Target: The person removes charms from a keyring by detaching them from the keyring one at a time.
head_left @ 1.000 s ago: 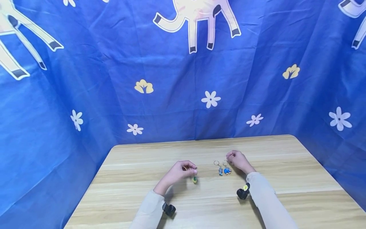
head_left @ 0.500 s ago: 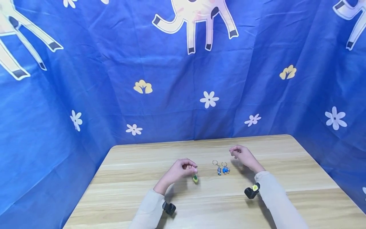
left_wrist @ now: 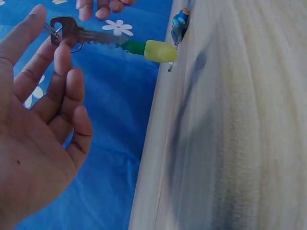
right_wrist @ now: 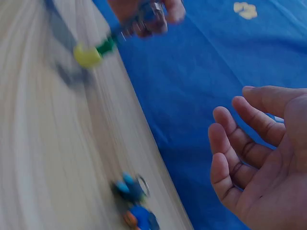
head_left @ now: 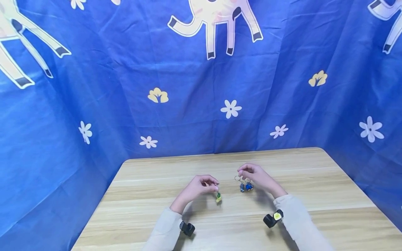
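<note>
My left hand [head_left: 199,186] pinches a key ring between thumb and forefinger. From the ring hang a metal key [left_wrist: 67,31] and a small green-and-yellow charm [left_wrist: 160,51], above the wooden table in the left wrist view. My right hand [head_left: 259,177] hovers over two small keychains, its fingers loosely bent and holding nothing in the right wrist view. One keychain is grey-blue [head_left: 242,187], the other bright blue [head_left: 249,187] with orange bits in the right wrist view. Both lie side by side on the table, their metal rings toward the far edge.
The light wooden table [head_left: 150,202] ends at a blue curtain [head_left: 185,129] printed with flowers and animals, which also runs along both sides. A black wrist camera [head_left: 187,229] sits at the left sleeve, another black camera [head_left: 270,219] at the right.
My right hand drew back from the keychains up and right, then came back left over them. The left hand shifted slightly right, and its charm now hangs lower and clearer.
</note>
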Available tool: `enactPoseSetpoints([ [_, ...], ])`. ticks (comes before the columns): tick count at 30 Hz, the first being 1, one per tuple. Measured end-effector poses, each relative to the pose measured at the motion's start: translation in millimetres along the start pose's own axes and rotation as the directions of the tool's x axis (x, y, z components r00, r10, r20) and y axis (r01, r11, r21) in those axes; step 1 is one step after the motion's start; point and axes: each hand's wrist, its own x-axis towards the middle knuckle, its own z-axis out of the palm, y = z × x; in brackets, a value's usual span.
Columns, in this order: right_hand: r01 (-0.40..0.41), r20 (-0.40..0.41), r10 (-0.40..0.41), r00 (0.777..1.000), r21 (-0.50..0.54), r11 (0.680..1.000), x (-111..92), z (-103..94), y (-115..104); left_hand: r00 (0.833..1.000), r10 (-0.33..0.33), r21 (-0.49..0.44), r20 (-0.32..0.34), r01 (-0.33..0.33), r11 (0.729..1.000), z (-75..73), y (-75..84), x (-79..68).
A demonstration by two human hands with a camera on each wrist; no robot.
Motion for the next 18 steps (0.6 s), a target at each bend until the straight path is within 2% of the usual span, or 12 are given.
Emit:
enactPoseSetpoints([
  [8, 0.027, 0.139, -0.038, 0.990, 0.081, 0.996, 1, 32.8, -6, 0.999, -0.010, -0.055, 0.039, 0.013, 0.998, 1.3, 2.2, 0.6],
  [14, 0.064, 0.225, -0.072, 0.972, 0.041, 0.997, 2, 53.0, -9, 0.998, 0.000, -0.085, 0.066, 0.006, 0.996, 0.5, 4.0, 0.7],
  [18, 0.076, 0.229, -0.082, 0.970, 0.034, 0.997, 2, 59.2, -10, 0.997, -0.002, -0.101, 0.078, 0.010, 0.995, -0.1, 5.0, -0.1],
])
